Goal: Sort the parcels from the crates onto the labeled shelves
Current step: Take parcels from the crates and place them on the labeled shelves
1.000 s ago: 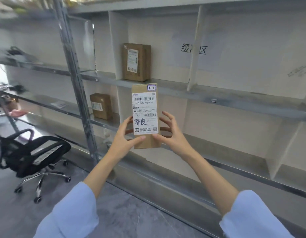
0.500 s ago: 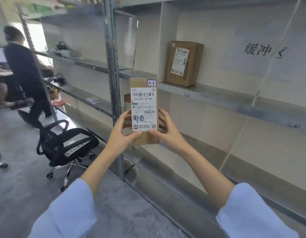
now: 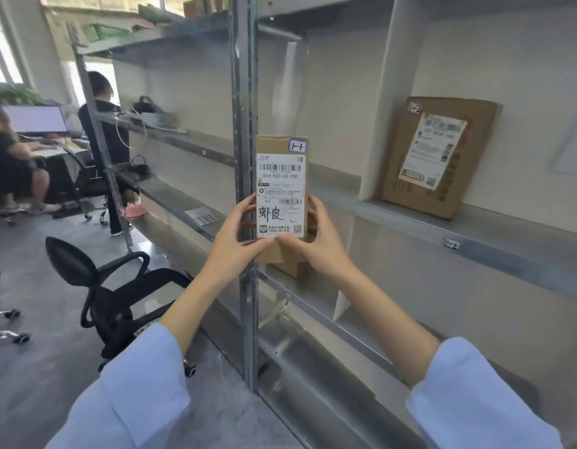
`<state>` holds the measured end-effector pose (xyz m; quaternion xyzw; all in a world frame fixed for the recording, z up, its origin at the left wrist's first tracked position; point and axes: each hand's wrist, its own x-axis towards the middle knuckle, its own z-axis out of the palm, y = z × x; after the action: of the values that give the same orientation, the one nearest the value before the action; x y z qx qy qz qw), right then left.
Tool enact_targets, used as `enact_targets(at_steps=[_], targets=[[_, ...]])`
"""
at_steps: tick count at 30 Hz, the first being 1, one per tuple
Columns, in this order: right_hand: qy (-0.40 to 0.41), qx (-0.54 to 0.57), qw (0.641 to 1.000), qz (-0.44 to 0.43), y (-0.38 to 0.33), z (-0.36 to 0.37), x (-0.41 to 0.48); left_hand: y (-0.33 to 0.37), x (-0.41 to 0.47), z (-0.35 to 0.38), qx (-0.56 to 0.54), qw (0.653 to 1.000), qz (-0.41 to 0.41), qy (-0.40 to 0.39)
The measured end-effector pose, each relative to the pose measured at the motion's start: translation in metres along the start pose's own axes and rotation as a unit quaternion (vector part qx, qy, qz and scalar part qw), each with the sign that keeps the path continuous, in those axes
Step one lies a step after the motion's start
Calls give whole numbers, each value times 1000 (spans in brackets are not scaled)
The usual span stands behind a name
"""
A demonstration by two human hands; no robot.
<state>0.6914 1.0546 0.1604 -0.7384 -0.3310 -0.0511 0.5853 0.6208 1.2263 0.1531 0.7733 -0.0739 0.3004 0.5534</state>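
Both our hands hold one cardboard parcel (image 3: 281,147) upright in the air, in front of the shelving, and it rests on no board. The left hand (image 3: 232,236) pinches its lower left edge: the thumb lies under the bottom of the label, the curled fingers (image 3: 245,205) wrap round the side. The right hand (image 3: 321,243) mirrors this, with its fingers (image 3: 314,204) spread a little along the right side and the thumb meeting the left one below the label. The parcel is a narrow, tall brown box with matte card, and a glossy white shipping label (image 3: 280,196) with barcodes and handwritten characters covers most of its face. A small sticker (image 3: 297,145) at the top right corner reads 1-1. Just behind the parcel's left edge stands a grey steel post (image 3: 246,92) of the rack, perforated and a bit scratched. To the right, well apart, a second parcel (image 3: 439,157), wider and marked 1-2, stands upright on a grey shelf board (image 3: 494,233), whose front edge carries a small tag (image 3: 451,244). A third box (image 3: 293,269) shows below our hands, mostly hidden by them. On the left a black mesh office chair (image 3: 118,303) stands near the rack, and farther back two people (image 3: 102,124) sit by a monitor (image 3: 34,118). Our light blue sleeves (image 3: 134,396) fill the bottom.
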Motion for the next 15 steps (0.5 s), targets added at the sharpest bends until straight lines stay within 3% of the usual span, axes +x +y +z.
enact_targets(at_steps=[9, 15], targets=[[85, 20, 996, -25, 33, 25, 111, -52, 123, -34, 11, 998, 40, -52], [178, -1, 983, -42, 43, 36, 191, -97, 214, -58, 120, 986, 72, -92]])
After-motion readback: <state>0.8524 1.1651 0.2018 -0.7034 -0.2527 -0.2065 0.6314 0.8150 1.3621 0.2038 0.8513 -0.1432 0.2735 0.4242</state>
